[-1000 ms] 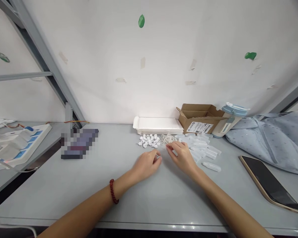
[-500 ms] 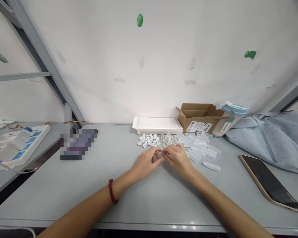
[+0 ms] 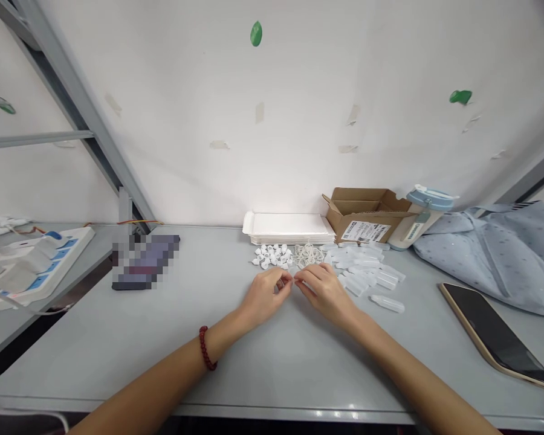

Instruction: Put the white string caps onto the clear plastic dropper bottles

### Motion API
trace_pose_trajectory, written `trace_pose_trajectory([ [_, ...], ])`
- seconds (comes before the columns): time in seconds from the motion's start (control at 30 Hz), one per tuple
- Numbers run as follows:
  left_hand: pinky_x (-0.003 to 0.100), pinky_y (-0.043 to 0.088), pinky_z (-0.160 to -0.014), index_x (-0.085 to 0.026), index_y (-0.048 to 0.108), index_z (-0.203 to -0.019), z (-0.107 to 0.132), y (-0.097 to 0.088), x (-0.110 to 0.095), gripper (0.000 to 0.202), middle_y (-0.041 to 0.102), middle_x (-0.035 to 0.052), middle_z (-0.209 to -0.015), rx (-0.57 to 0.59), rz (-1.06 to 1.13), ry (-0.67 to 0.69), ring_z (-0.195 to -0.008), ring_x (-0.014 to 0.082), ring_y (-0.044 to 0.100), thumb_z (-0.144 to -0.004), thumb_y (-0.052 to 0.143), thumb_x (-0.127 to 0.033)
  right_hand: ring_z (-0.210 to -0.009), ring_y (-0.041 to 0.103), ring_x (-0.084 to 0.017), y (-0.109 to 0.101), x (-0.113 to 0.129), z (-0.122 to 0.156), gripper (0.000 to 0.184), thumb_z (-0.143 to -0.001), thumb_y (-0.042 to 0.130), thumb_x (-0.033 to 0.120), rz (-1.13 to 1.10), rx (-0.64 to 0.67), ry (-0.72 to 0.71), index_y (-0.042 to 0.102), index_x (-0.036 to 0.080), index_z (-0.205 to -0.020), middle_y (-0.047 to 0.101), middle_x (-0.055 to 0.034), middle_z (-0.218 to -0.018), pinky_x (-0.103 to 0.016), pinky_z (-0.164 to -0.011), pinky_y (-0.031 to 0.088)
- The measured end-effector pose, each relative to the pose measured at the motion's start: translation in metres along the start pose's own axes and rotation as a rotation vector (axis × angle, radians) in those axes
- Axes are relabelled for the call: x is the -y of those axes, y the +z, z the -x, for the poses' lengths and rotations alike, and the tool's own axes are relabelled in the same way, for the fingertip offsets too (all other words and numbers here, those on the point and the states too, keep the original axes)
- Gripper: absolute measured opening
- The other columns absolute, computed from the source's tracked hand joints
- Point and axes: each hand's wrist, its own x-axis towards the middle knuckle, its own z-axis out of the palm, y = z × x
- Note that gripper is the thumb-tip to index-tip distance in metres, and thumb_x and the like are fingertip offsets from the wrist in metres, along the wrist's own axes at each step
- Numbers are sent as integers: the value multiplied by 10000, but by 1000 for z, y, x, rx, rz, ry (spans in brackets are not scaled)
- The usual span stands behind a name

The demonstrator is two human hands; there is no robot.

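Head view. We saw the left hand and the right hand close together over the grey desk, each bent into a pinch, their tips nearly meeting; we could not tell whether either was closed on anything. Just beyond lay pale loops, with white caps to their left, translucent tubes to their right and white cartons behind.
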Motion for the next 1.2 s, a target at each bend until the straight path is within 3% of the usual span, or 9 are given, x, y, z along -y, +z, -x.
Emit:
trace_pose_trajectory([
  [0.1, 209, 426, -557, -168, 566, -752, 0, -2, -1, 70, 608, 0, -701, -30, -1, -12, -615, 111, 550, -788, 510, -147, -695, 544, -149, -8, -3, -2, 212, -899, 385, 86, 137, 29, -38, 566, 161, -821, 625, -36, -749, -289, -729, 304],
  [0.2, 208, 426, -549, -171, 542, -708, 0, -3, -3, 69, 594, -9, -663, -50, -4, -23, -593, 108, 541, -763, 519, -136, -650, 540, -157, -20, -9, -2, 251, -837, 384, -1, 316, 216, 1, 563, 154, -751, 616, -50, -733, -294, -680, 301],
  [0.33, 204, 420, -541, -174, 538, -713, 2, -3, -2, 68, 590, -13, -658, -66, -8, -26, -585, 103, 534, -768, 515, -141, -573, 546, -152, -41, -18, -1, 167, -837, 450, 64, 389, 504, 318, 585, 162, -829, 634, -62, -787, -274, -534, 258],
  [0.5, 207, 415, -547, -178, 563, -740, 2, -2, 0, 84, 594, -10, -686, -72, -6, -8, -600, 103, 531, -776, 505, -128, -661, 595, -198, -60, -30, 1, 142, -847, 528, 238, 307, 660, 570, 575, 186, -970, 651, -55, -776, -252, -499, 261],
  [0.63, 212, 422, -558, -184, 597, -761, 2, -3, -1, 103, 609, 1, -753, -59, -2, 15, -610, 99, 528, -777, 516, -121, -702, 600, -211, -63, -38, 4, 169, -822, 552, 288, 319, 671, 670, 579, 175, -946, 644, -71, -796, -251, -513, 289],
  [0.83, 213, 425, -548, -180, 622, -784, 0, -3, -2, 112, 617, 26, -822, -64, 6, 35, -645, 107, 549, -785, 525, -124, -706, 590, -198, -54, -34, 4, 170, -810, 543, 319, 182, 697, 678, 589, 172, -880, 636, -73, -816, -240, -522, 303],
  [0.97, 217, 436, -557, -179, 632, -774, -1, -4, -1, 102, 630, 23, -811, -53, 17, 6, -638, 109, 556, -778, 540, -135, -658, 577, -186, -45, -20, 1, 201, -835, 513, 347, 115, 679, 603, 591, 163, -855, 639, -70, -751, -237, -510, 285],
  [1.2, 226, 446, -583, -182, 626, -755, -2, -10, -10, 87, 654, 10, -776, -42, 57, -138, -660, 127, 578, -778, 542, -184, -546, 549, -155, -31, 3, 1, 225, -880, 465, 364, -10, 466, 403, 569, 164, -895, 625, -25, -633, -233, -498, 287],
])
